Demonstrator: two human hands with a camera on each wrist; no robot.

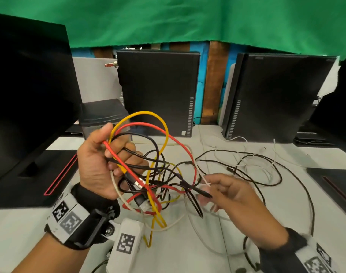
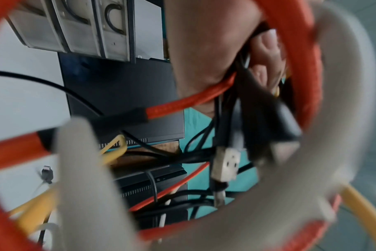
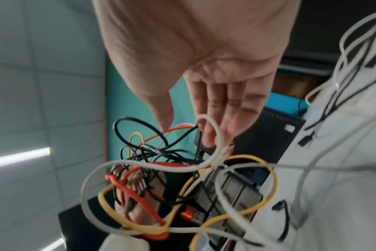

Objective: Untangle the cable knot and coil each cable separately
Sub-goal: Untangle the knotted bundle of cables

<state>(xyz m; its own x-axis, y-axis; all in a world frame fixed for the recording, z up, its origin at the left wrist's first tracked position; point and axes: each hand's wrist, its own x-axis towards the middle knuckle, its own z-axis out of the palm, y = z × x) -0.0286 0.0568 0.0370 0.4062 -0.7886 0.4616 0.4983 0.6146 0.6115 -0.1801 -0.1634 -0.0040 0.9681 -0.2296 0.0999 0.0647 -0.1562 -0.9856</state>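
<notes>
Gripping a tangled knot of red, yellow, black and white cables (image 1: 148,174) in curled fingers, the left hand (image 1: 101,164) lifts it above the pale grey desk (image 1: 247,223). The right hand (image 1: 233,196), just right of the knot, pinches a thin white cable end (image 1: 204,180). More loose black and white cables (image 1: 257,168) lie on the desk farther right.
</notes>
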